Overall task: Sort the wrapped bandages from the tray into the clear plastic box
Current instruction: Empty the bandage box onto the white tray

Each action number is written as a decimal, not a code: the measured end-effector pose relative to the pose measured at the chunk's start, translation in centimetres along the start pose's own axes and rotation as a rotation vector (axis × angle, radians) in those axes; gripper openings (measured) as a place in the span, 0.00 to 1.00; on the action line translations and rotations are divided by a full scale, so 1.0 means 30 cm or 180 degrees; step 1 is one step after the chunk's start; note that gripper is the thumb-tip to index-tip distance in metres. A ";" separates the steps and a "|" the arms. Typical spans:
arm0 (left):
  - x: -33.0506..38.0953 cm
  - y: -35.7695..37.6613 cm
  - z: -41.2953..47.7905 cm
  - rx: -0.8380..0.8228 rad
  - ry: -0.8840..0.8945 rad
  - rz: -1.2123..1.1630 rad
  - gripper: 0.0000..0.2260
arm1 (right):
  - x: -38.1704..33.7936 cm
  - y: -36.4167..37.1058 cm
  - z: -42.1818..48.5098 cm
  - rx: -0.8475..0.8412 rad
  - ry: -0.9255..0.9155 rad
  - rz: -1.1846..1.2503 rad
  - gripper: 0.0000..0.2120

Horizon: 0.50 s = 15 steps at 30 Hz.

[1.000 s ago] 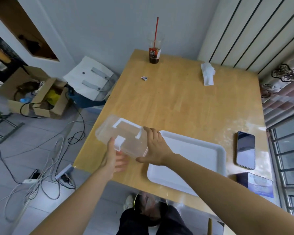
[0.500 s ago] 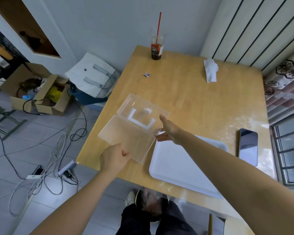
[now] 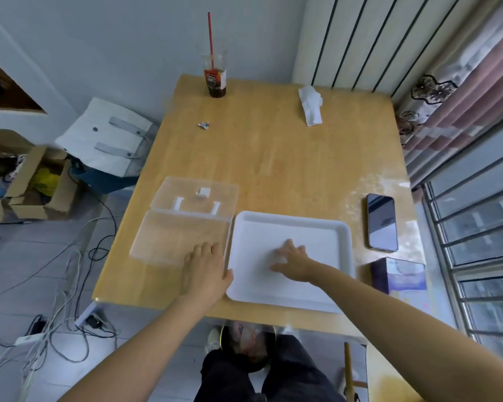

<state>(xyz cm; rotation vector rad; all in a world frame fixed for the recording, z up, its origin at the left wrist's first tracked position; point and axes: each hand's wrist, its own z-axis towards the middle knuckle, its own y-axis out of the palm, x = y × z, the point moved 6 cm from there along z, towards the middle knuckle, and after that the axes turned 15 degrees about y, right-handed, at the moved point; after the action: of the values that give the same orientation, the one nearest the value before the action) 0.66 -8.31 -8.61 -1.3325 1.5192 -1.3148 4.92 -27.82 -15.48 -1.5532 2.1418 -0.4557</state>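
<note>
Head view: the wooden worktop (image 3: 273, 169) fills the middle of the frame, with the white tray (image 3: 317, 236) low and central on it. The clear box (image 3: 174, 239) lies open against the tray's left rim, lid (image 3: 195, 195) flipped back toward the top. Left hand (image 3: 205, 271) lies flat, fingers straight, on the box's near right corner. Right hand (image 3: 292, 261) is down in the tray, fingers spread on its floor; whether a bandage lies beneath is too blurred to tell. Phone (image 3: 381, 221) sits right of the tray.

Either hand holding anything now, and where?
Left hand rests flat on a corner of the clear box, gripping nothing. Right hand in the tray: cannot tell.
</note>
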 end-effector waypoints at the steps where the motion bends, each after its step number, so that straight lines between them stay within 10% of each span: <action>1: 0.005 -0.022 0.003 0.0223 -0.0017 0.0115 0.18 | -0.008 -0.015 -0.012 -0.0110 -0.0012 0.0301 0.33; 5: 0.131 -0.058 0.048 0.0836 0.1159 -0.0246 0.17 | 0.012 -0.169 -0.081 0.0173 -0.0304 0.0497 0.26; 11: 0.298 0.139 0.127 -0.1324 0.1435 -0.0789 0.19 | 0.380 -0.382 -0.138 0.1481 0.0637 -0.0080 0.33; 15: 0.303 0.194 0.171 -0.1519 0.1113 -0.0793 0.21 | 0.649 -0.308 -0.097 0.0689 0.1737 -0.0585 0.52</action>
<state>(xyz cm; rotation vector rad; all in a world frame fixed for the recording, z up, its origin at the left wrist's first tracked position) 2.16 -18.62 -14.46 -1.6954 2.0535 -1.4508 5.65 -49.20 -11.51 -1.6385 2.2287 -1.2536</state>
